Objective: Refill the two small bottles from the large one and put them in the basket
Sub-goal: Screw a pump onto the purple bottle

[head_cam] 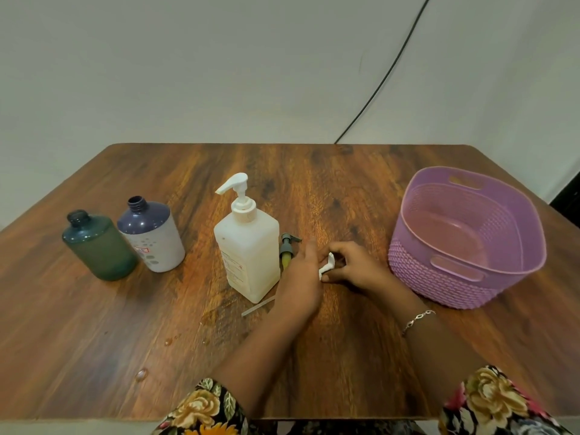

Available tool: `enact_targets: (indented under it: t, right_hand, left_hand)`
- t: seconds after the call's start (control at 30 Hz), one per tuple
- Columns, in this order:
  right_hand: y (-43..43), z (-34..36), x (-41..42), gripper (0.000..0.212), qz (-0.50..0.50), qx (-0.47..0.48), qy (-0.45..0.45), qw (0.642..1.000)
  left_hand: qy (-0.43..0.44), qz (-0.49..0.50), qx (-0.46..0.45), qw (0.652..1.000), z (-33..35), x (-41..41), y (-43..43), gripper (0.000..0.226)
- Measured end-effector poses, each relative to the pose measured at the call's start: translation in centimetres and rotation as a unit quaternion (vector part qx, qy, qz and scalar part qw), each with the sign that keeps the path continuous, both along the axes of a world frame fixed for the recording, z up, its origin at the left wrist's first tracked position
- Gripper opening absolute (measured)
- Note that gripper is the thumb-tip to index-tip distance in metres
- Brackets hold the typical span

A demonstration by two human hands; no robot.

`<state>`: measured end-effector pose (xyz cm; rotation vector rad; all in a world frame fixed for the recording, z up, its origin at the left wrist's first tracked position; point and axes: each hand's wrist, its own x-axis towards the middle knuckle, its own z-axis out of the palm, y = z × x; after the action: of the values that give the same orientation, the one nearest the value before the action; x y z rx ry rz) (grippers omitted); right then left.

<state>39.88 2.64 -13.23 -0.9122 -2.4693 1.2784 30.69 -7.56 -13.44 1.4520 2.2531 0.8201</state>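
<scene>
Small bottles stand uncapped at the left of the table (pixel 125 340): the green bottle (pixel 99 246) and, just beside it, the purple-and-white bottle (pixel 153 238), both upright with necks open. The large bottle (pixel 248 255) stands upright mid-table between them and the hands, its own pump on and its nozzle pointing towards the small pair.

The coming move turns on this: both loose pumps lie to the right of the large bottle, so any pump going back must cross it leftwards, and the left hand (pixel 299 277) is the nearer one to the small bottles. The right hand (pixel 354 265) pinches the white pump head (pixel 327 265) between thumb and curled fingers. A thin tube (pixel 257 306) pokes out from under the left hand; it is likely that pump's stem, which would set its long axis slanting towards the near left. The grey pump (pixel 287 246) lies against the large bottle's right side.

The left hand lies back-up and blurred, fingers looking straight. What is under its palm is hidden. The basket (pixel 405 221) sits well right, nothing visible in it.
</scene>
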Motion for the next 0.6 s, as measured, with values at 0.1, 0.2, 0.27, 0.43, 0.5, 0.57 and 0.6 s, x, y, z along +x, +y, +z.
enact_targets:
  t: [0.1,0.2,0.27,0.43,0.5,0.57,0.6]
  right_hand:
    - [-0.3,0.4,0.2,0.041,-0.055,-0.156,0.101,0.981]
    - [-0.6,0.5,0.6,0.039,-0.109,-0.297,0.178,0.932]
    - [-1.0,0.5,0.6,0.029,-0.12,-0.364,0.185,0.905]
    - [-1.7,0.4,0.0,0.013,-0.179,-0.418,0.181,0.872]
    - [-1.7,0.4,-0.1,0.006,-0.201,-0.412,0.18,0.87]
    - [-1.5,0.6,-0.1,0.005,-0.217,-0.404,0.184,0.869]
    - [-1.3,0.7,-0.1,0.007,-0.226,-0.401,0.185,0.868]
  left_hand:
    - [-0.033,0.019,0.039,0.998,0.0,-0.2,0.0,0.067]
    - [-0.049,0.04,0.085,0.994,0.2,-0.4,0.3,0.065]
    - [-0.048,0.048,0.109,0.992,0.4,-0.3,0.4,0.062]
    - [-0.06,0.05,0.119,0.99,0.3,-0.2,0.6,0.058]
    - [-0.049,0.034,0.101,0.993,-0.1,-0.2,0.4,0.056]
    - [-0.03,0.017,0.074,0.997,-0.4,-0.3,0.1,0.053]
    - [-0.019,0.007,0.06,0.998,-0.5,-0.4,0.0,0.052]
